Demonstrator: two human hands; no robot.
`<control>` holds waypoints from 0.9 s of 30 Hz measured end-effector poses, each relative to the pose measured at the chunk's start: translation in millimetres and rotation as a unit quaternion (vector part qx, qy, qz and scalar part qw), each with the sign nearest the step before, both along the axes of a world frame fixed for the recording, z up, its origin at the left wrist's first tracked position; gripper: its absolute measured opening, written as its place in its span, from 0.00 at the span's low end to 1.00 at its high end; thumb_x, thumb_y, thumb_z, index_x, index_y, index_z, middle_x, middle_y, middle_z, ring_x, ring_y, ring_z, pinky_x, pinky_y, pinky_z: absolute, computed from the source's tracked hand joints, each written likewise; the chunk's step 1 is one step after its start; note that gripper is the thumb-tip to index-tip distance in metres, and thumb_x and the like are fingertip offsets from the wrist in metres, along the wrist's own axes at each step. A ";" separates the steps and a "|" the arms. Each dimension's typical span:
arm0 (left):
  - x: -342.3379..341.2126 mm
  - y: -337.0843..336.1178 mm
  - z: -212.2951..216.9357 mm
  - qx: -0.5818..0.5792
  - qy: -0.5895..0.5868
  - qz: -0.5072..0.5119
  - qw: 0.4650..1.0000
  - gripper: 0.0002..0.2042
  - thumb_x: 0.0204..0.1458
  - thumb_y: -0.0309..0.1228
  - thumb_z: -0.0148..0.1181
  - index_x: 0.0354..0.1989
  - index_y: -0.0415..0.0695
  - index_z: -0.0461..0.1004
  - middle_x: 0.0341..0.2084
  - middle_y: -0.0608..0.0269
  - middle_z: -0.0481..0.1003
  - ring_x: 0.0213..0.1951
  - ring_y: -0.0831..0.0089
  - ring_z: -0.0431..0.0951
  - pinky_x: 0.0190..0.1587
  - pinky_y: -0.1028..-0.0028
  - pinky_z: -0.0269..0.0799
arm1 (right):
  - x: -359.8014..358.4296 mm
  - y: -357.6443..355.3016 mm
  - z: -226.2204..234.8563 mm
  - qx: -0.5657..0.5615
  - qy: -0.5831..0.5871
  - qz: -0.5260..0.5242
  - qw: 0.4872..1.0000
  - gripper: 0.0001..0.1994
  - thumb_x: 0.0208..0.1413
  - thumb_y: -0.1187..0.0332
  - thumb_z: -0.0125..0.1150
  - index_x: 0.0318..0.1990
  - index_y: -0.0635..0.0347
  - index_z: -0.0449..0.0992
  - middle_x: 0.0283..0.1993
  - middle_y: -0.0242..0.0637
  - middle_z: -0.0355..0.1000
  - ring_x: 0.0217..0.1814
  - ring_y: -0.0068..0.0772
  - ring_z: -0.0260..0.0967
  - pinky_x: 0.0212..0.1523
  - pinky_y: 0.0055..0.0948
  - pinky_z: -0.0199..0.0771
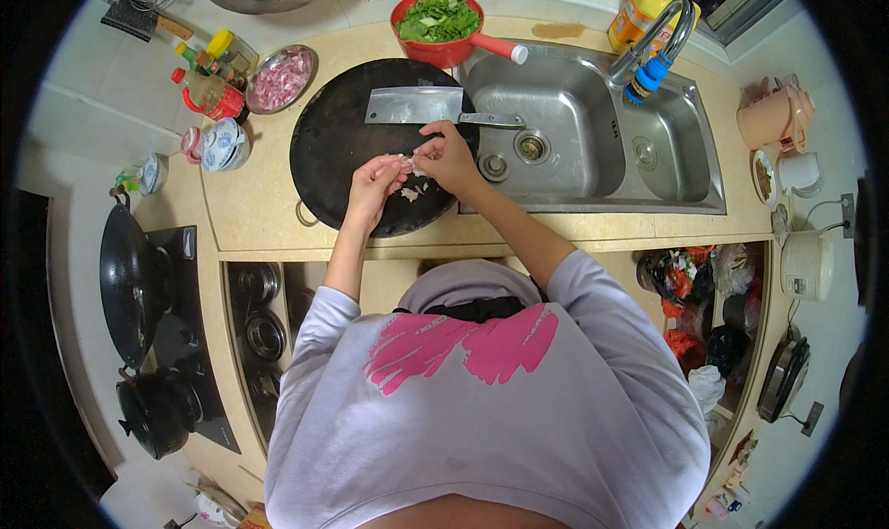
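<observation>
Over a round black cutting board (338,126), my left hand (373,184) and my right hand (446,158) meet with fingertips pinched. Between them is a small whitish piece (408,162) that looks like a garlic clove; the fingers partly cover it. Pale flakes like garlic skin (411,194) lie on the board just below the hands. Beyond my fingers a cleaver (414,106) rests flat across the board, its handle pointing right over the sink's edge.
Right of the board is a double steel sink (593,198) with a faucet (681,29). A red pot of leafy greens (437,19) stands behind the board. At back left are a plate of sliced meat (281,80), bottles (211,95) and lidded bowls (225,146). A wok (132,283) sits far left.
</observation>
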State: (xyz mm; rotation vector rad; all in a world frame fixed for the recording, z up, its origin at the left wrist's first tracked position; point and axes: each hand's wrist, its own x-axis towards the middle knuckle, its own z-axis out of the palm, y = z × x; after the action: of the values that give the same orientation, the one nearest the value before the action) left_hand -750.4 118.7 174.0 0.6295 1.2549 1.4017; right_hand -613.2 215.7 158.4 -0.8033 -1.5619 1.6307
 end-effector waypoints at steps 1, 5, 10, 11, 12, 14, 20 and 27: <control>-0.6 0.2 -0.3 -0.003 0.001 0.005 1.000 0.08 0.55 0.25 0.52 0.41 0.38 0.72 0.32 0.61 0.77 0.30 0.81 0.74 0.33 0.84 0.69 | 0.0 -0.2 1.4 -0.001 -0.002 -0.001 1.000 0.21 0.40 0.77 0.62 0.43 0.61 0.62 0.26 0.35 0.72 0.26 0.20 0.67 0.29 0.20 0.67; -1.4 -1.7 0.8 -0.004 0.017 0.002 1.000 0.09 0.54 0.25 0.52 0.42 0.38 0.72 0.32 0.62 0.77 0.31 0.82 0.74 0.34 0.84 0.68 | 1.8 -0.6 5.0 -0.002 0.016 -0.007 1.000 0.19 0.41 0.78 0.61 0.42 0.61 0.62 0.24 0.33 0.70 0.25 0.18 0.65 0.28 0.19 0.65; 2.4 -6.5 7.2 -0.028 0.045 -0.007 0.999 0.11 0.56 0.27 0.51 0.46 0.40 0.73 0.31 0.65 0.76 0.30 0.84 0.71 0.34 0.85 0.66 | 1.9 0.8 -2.1 0.028 0.006 -0.029 0.999 0.17 0.42 0.77 0.60 0.42 0.60 0.63 0.23 0.32 0.69 0.23 0.18 0.63 0.26 0.20 0.64; 0.6 -6.8 4.9 -0.030 0.051 -0.016 0.998 0.12 0.56 0.27 0.50 0.46 0.40 0.72 0.31 0.65 0.76 0.30 0.85 0.71 0.34 0.85 0.66 | 1.9 1.2 -2.1 0.013 0.017 -0.023 0.999 0.17 0.43 0.77 0.60 0.41 0.61 0.63 0.24 0.33 0.70 0.23 0.19 0.63 0.26 0.20 0.64; -0.6 -5.7 2.7 -0.030 0.046 -0.016 0.998 0.12 0.56 0.27 0.51 0.46 0.40 0.73 0.31 0.65 0.76 0.30 0.85 0.71 0.34 0.85 0.66 | 2.4 2.5 -1.9 0.013 0.019 -0.017 1.000 0.17 0.43 0.77 0.60 0.41 0.61 0.63 0.24 0.33 0.70 0.23 0.19 0.63 0.26 0.20 0.64; -0.2 -5.1 3.5 -0.022 0.046 -0.011 0.999 0.12 0.55 0.27 0.51 0.46 0.40 0.73 0.31 0.65 0.76 0.30 0.85 0.71 0.34 0.85 0.66 | 2.8 2.2 -2.5 0.015 0.016 -0.004 1.000 0.18 0.42 0.77 0.61 0.42 0.61 0.63 0.25 0.34 0.70 0.24 0.19 0.64 0.27 0.20 0.64; 3.1 -5.2 3.3 0.008 0.076 0.003 0.997 0.13 0.55 0.26 0.52 0.48 0.40 0.72 0.31 0.65 0.76 0.30 0.84 0.71 0.34 0.84 0.67 | 3.0 -6.2 13.8 -0.089 0.032 0.034 0.995 0.22 0.42 0.76 0.63 0.46 0.62 0.61 0.26 0.38 0.72 0.28 0.22 0.69 0.30 0.21 0.67; 14.3 -8.3 3.2 0.045 0.090 -0.004 0.995 0.15 0.54 0.24 0.53 0.51 0.41 0.70 0.33 0.66 0.76 0.30 0.84 0.72 0.36 0.84 0.68 | -3.0 -14.2 21.1 -0.137 0.028 -0.015 0.990 0.26 0.41 0.78 0.63 0.49 0.62 0.58 0.26 0.37 0.71 0.28 0.22 0.69 0.30 0.22 0.68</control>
State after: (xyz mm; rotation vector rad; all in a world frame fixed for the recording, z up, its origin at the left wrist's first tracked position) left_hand -736.1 110.4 177.2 0.8382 1.3334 1.4256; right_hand -616.3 201.5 179.5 -0.9087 -1.2965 1.8555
